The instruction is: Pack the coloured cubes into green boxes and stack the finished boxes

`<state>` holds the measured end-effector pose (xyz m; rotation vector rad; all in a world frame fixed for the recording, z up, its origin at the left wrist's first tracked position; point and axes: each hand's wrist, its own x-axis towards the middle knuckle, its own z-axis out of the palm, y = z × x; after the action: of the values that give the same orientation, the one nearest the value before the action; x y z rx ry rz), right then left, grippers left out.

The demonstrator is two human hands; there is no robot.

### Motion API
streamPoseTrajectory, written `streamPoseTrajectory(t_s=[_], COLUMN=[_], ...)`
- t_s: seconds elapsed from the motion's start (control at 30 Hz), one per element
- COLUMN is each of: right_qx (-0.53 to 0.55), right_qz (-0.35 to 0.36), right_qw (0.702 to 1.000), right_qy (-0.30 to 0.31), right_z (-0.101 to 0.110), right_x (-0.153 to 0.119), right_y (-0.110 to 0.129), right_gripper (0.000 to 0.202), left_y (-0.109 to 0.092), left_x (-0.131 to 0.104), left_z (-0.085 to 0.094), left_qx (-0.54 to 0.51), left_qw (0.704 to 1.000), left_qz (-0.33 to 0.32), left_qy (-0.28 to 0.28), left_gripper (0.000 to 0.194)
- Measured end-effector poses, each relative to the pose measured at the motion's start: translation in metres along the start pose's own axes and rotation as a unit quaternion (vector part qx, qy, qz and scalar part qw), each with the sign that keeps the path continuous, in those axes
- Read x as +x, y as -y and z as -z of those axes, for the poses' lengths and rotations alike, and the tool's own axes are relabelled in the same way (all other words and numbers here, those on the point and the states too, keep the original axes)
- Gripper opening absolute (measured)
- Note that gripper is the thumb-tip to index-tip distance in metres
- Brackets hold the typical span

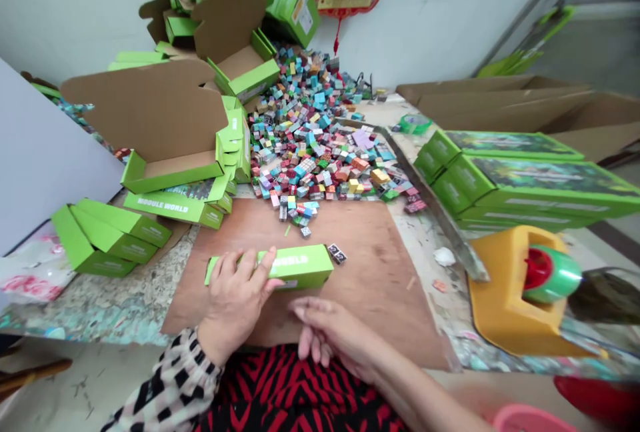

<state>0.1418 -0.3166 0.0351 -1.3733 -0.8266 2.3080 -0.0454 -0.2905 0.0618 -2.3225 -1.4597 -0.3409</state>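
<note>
A narrow green box (pixel 300 267) lies closed on the brown board (pixel 370 299) in front of me. My left hand (pixel 237 285) grips its left part, fingers over the top and thumb at the front side. Just below the box, apart from it, my right hand (pixel 325 332) hovers near the board's front edge. Its fingers are loosely bent, with a gap between thumb and fingers and nothing visible in them. Two small dark pieces with white marks (pixel 337 254) lie by the box's right end. A few small coloured blocks (pixel 299 212) sit behind the box.
A big heap of small coloured blocks (pixel 320 132) spreads behind the board. Open green cartons (pixel 173 172) and closed green boxes (pixel 110 235) stand at left. Stacked green boxes (pixel 545 182), a metal bar (pixel 435 202) and a yellow tape dispenser (pixel 500 299) are at right.
</note>
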Motion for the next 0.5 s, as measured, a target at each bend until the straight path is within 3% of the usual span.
streamPoseTrajectory(t_s=[0.07,0.1,0.13,0.2,0.23,0.27,0.3,0.37,0.43,0.5], right_qx=[-0.135,-0.206,-0.271,-0.364,-0.398,-0.425,-0.446,-0.463,-0.458,-0.479], right_qz=[0.097,0.172,0.256,0.391,0.422,0.434,0.435,0.448,0.485,0.513], right_qw=[0.986,0.960,0.917,0.796,0.746,0.714,0.701,0.702,0.698,0.672], right_qy=[-0.027,-0.075,-0.142,-0.283,-0.327,-0.347,-0.347,-0.304,-0.262,-0.237], right_z=[0.008,0.012,0.016,0.025,0.029,0.034,0.039,0.047,0.051,0.053], right_x=[-0.019,-0.028,-0.035,-0.041,-0.040,-0.037,-0.032,-0.021,-0.013,-0.010], right_y=[0.001,0.003,0.005,0.009,0.009,0.009,0.007,0.001,-0.007,-0.014], right_gripper=[0.030,0.031,0.032,0.028,0.031,0.043,0.059,0.072,0.067,0.059], left_y=[0.001,0.001,0.002,0.003,0.003,0.004,0.004,0.005,0.005,0.004], left_x=[0.002,0.002,0.002,0.000,-0.002,-0.004,-0.008,-0.018,-0.032,-0.048], left_z=[0.004,0.005,0.006,0.006,0.005,0.004,0.002,-0.001,-0.003,-0.005], left_qx=[0.021,0.030,0.038,0.049,0.051,0.050,0.049,0.038,0.017,-0.011], left_qw=[0.999,0.998,0.997,0.997,0.997,0.996,0.996,0.994,0.991,0.988], left_qz=[-0.020,-0.032,-0.043,-0.057,-0.061,-0.067,-0.070,-0.079,-0.088,-0.093], left_qy=[0.029,0.038,0.042,0.035,0.024,0.009,-0.011,-0.058,-0.100,-0.122], left_gripper=[0.051,0.054,0.056,0.057,0.057,0.055,0.054,0.051,0.048,0.050])
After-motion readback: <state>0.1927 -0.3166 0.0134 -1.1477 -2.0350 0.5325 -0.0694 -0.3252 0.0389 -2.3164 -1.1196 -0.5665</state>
